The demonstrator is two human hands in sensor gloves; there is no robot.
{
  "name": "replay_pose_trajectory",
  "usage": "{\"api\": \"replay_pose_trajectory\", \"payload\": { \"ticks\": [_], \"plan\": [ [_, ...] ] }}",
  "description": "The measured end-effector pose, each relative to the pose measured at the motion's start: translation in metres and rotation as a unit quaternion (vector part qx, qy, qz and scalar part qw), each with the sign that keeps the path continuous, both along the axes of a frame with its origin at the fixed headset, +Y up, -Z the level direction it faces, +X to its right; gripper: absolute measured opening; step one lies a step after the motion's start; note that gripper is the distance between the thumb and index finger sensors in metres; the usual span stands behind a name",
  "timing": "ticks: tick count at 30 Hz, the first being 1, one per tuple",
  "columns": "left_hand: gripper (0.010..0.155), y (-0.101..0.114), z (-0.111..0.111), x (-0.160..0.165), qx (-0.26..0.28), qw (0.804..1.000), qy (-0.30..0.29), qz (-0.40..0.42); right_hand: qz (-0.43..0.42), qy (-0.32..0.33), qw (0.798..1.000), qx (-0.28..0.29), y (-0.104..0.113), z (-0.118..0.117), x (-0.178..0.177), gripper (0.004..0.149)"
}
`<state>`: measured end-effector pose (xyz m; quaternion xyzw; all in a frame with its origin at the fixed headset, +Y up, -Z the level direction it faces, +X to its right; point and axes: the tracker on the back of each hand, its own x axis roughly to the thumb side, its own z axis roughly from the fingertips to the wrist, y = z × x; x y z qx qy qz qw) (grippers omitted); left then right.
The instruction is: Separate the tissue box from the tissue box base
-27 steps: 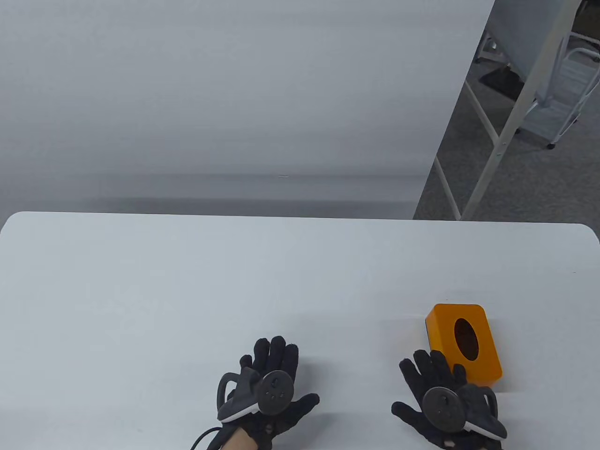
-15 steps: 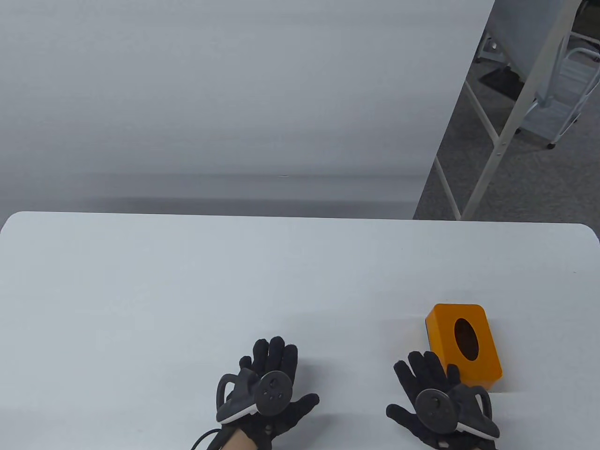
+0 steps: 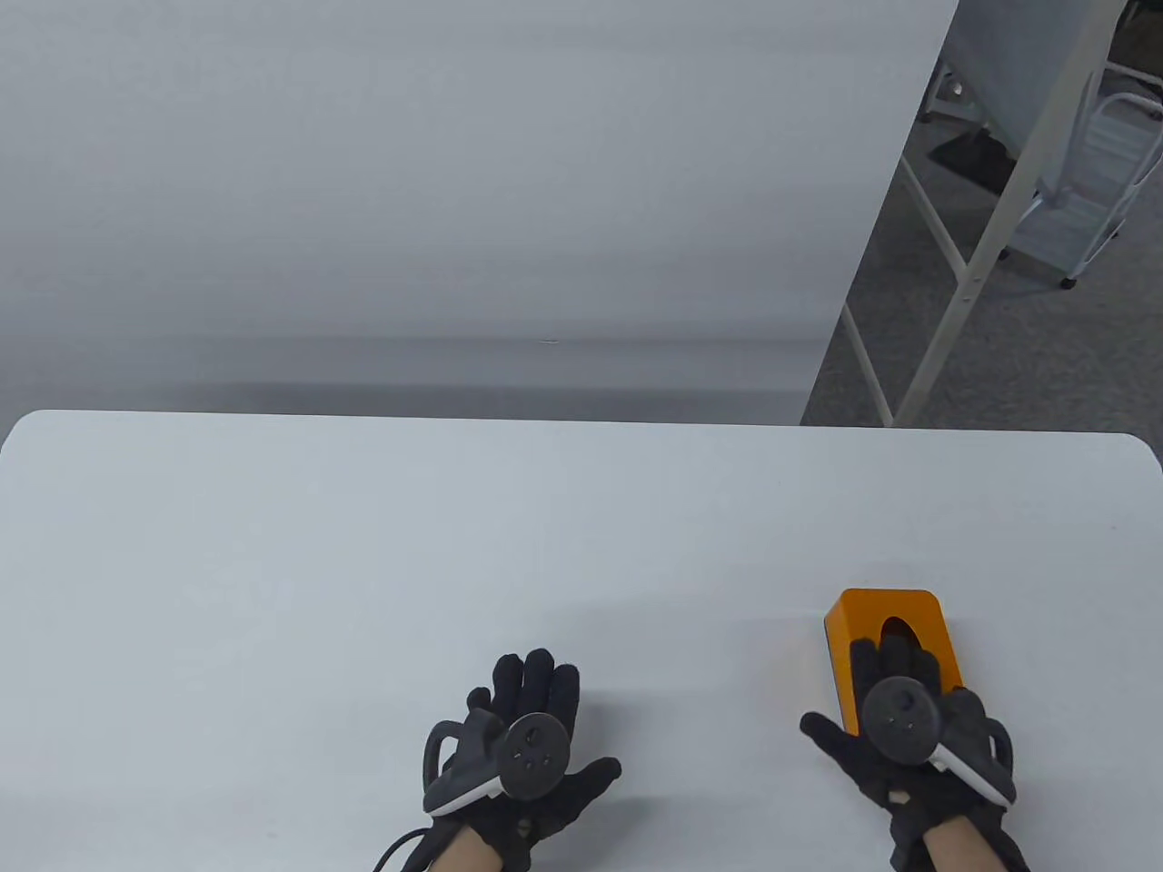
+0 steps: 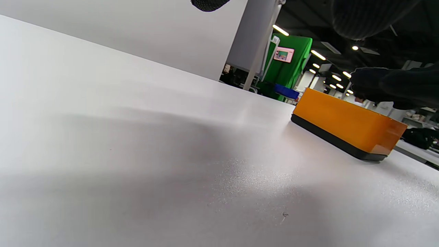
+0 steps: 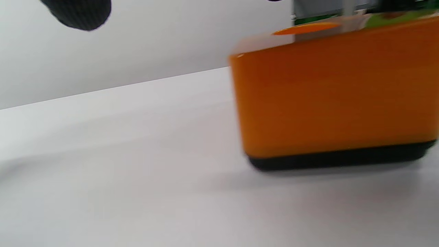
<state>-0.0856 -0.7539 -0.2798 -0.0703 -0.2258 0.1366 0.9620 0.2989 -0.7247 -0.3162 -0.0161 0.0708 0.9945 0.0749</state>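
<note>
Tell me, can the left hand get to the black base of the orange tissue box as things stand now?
Probably yes. The left hand lies flat on the table, and nothing stands between it and the base. The right hand is over the tissue box top only.

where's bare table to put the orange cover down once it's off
Bare table runs from the left hand to the far edge, and between the two hands. It is crowded only where the right hand covers the orange tissue box.

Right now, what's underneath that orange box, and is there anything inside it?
A black base sits under the orange tissue box, flat on the white table. The right hand is over most of the top opening, and what shows is dark, so the contents cannot be seen.
</note>
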Motion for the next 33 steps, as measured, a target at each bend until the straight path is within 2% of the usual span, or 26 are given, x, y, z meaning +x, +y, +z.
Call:
{"api": "replay_pose_trajectory", "payload": {
  "ticks": [2,5,9,12,14,18,20,21,23,25,26,27,28,30,33],
  "plan": [
    [0.101,0.0,0.0,0.0,0.001,1.0,0.001,0.0,0.018,-0.043,0.999,-0.001,0.0,-0.014,0.007,0.105],
    [0.1,0.0,0.0,0.001,0.004,1.0,-0.003,-0.008,0.037,-0.113,0.99,-0.075,-0.009,-0.037,0.012,0.113],
    [0.1,0.0,0.001,0.0,0.004,1.0,-0.004,-0.003,0.082,-0.119,0.982,-0.118,-0.024,-0.047,0.01,0.118],
    [0.1,0.001,0.0,-0.002,0.0,1.0,-0.003,0.013,0.073,-0.11,0.984,-0.118,-0.025,-0.045,0.008,0.111],
    [0.1,-0.002,-0.001,-0.002,-0.013,0.999,-0.006,0.047,0.048,-0.091,0.99,-0.094,-0.021,-0.039,0.008,0.108],
    [0.099,-0.007,-0.002,0.004,-0.06,0.985,-0.015,0.163,-0.067,-0.051,0.996,-0.035,-0.008,-0.017,-0.004,0.106],
    [0.099,-0.009,-0.003,0.009,-0.094,0.97,-0.02,0.222,-0.147,0.003,0.989,-0.005,0.001,0.001,-0.019,0.106],
    [0.1,-0.01,-0.003,0.011,-0.107,0.964,-0.021,0.243,-0.181,0.017,0.983,-0.001,0.002,0.007,-0.024,0.106],
    [0.1,-0.014,-0.003,0.017,-0.146,0.942,-0.021,0.303,-0.288,0.056,0.956,0.009,0.003,0.018,-0.036,0.105],
    [0.101,-0.021,-0.003,0.022,-0.193,0.904,-0.015,0.38,-0.397,0.083,0.914,-0.003,-0.002,0.029,-0.051,0.105],
    [0.101,-0.024,-0.002,0.024,-0.208,0.891,-0.013,0.403,-0.416,0.091,0.905,-0.003,-0.004,0.031,-0.054,0.105],
    [0.101,-0.027,-0.001,0.027,-0.231,0.869,-0.011,0.438,-0.457,0.112,0.882,-0.003,-0.009,0.036,-0.064,0.105],
    [0.102,-0.03,0.0,0.029,-0.246,0.85,-0.006,0.465,-0.478,0.124,0.869,-0.007,-0.012,0.04,-0.071,0.105],
    [0.104,-0.032,0.002,0.033,-0.254,0.829,0.0,0.497,-0.509,0.143,0.849,-0.009,-0.02,0.045,-0.084,0.104],
    [0.109,-0.032,0.005,0.039,-0.264,0.815,-0.004,0.515,-0.54,0.171,0.824,-0.031,-0.029,0.051,-0.104,0.104]
  ]
}}
